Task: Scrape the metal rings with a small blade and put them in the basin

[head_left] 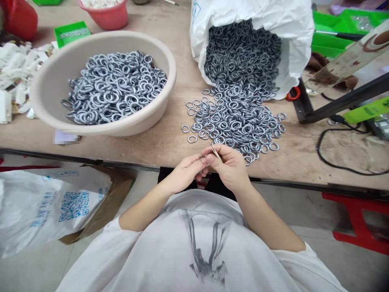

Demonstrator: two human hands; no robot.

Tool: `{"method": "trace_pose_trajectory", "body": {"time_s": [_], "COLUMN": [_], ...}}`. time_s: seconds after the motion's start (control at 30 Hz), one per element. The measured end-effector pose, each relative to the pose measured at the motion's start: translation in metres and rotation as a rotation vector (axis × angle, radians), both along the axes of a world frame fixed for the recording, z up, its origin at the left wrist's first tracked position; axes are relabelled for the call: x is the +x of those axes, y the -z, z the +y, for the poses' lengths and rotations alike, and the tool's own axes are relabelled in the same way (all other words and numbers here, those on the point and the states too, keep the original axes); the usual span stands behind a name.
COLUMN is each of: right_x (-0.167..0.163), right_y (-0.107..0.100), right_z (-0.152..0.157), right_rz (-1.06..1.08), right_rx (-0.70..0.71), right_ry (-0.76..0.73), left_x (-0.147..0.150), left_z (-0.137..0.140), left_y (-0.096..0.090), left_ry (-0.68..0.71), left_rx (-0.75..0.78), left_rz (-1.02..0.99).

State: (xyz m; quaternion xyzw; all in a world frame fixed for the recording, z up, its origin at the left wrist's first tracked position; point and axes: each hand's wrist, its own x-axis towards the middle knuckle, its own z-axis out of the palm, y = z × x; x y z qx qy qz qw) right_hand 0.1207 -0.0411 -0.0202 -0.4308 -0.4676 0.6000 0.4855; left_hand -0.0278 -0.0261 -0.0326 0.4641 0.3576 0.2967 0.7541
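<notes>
Pinching stick in my right hand; left hand closed, apparently on ring. Loose grip might cause a jab.

The lower end of the thin pale stick is hidden in the right hand; a grey piece by the left hand is too covered to identify. The top edge cuts off the white sack and red bowl; a pale item on the desk is blurred.

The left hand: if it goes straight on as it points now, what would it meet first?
The left hand would probably meet the right hand first; the two seem to touch, though depth is unclear.
</notes>
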Motion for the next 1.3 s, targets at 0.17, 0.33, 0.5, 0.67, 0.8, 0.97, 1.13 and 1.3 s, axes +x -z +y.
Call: {"method": "trace_pose_trajectory", "body": {"time_s": [0.17, 0.33, 0.5, 0.67, 0.8, 0.97, 1.13, 1.3], "right_x": [0.000, 0.009, 0.010, 0.005, 0.012, 0.018, -0.012, -0.022], "right_y": [0.012, 0.014, 0.005, 0.007, 0.011, 0.010, 0.003, 0.002], "right_z": [0.003, 0.001, -0.008, -0.011, -0.004, 0.022, 0.050, 0.058], "right_rz": [-0.175, -0.520, -0.851, -0.970, -0.960, -1.059, -1.466, -1.599], "right_rx": [0.112, 0.387, 0.603, 0.624, 0.508, 0.320, 0.358, 0.344], "right_ry": [0.087, 0.202, 0.090, 0.082, 0.097, 0.222, 0.005, -0.060], "left_x": [0.002, 0.005, 0.007, 0.008, 0.006, -0.006, -0.032, -0.044], "left_z": [-0.002, -0.005, -0.005, -0.007, -0.014, -0.018, -0.005, 0.001], "left_y": [0.003, 0.002, -0.004, -0.004, -0.005, -0.009, -0.010, -0.011], "left_ry": [-0.113, -0.184, -0.266, -0.288, -0.207, -0.100, -0.394, -0.513], "left_rx": [-0.029, -0.158, -0.236, -0.257, -0.254, -0.208, -0.069, -0.144], "left_rz": [-0.061, -0.231, -0.282, -0.257, -0.284, -0.308, -0.206, -0.176]}}
